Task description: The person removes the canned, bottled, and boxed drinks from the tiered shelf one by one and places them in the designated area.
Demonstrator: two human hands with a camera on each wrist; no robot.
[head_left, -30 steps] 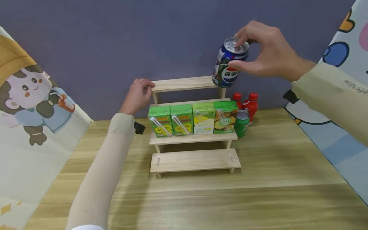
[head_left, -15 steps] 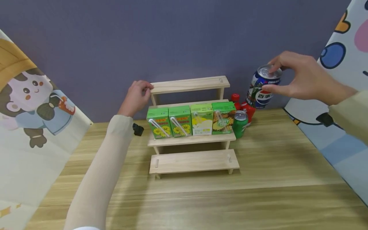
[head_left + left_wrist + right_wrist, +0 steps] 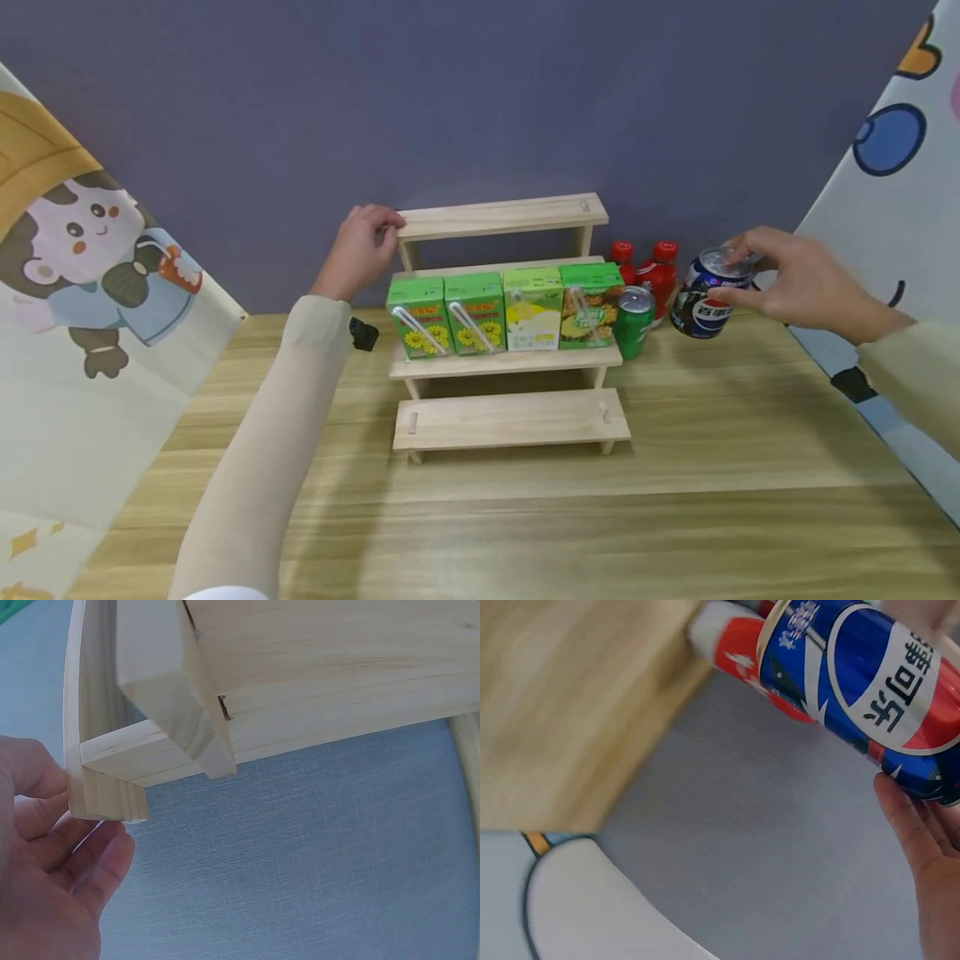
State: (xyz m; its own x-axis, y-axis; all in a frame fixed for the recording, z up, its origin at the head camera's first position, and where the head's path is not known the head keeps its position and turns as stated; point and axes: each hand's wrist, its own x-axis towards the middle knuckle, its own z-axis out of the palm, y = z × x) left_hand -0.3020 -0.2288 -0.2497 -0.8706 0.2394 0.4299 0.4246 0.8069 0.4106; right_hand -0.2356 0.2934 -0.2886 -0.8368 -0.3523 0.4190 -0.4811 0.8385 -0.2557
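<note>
My right hand (image 3: 795, 283) grips a blue Pepsi can (image 3: 703, 293) by its top rim, tilted, low over the wooden table (image 3: 675, 467) right of the wooden step shelf (image 3: 510, 417). The right wrist view shows the Pepsi can (image 3: 877, 690) close up with a finger (image 3: 922, 855) under it. My left hand (image 3: 360, 250) holds the left end of the shelf's top step (image 3: 498, 218). In the left wrist view its fingers (image 3: 67, 847) curl round the end of the shelf frame (image 3: 109, 784). Several green juice cartons (image 3: 502, 308) stand on the middle step.
A green can (image 3: 632, 321) and two red bottles (image 3: 648, 271) stand just right of the shelf, close to the Pepsi can. A purple wall is behind. Cartoon-printed cloths hang at the left (image 3: 82, 275) and right (image 3: 892, 183). The bottom step (image 3: 510, 421) is bare.
My right hand has carried the Pepsi can from above the top step's right end down and to the right, beside the red bottles. The left hand has stayed on the shelf.
</note>
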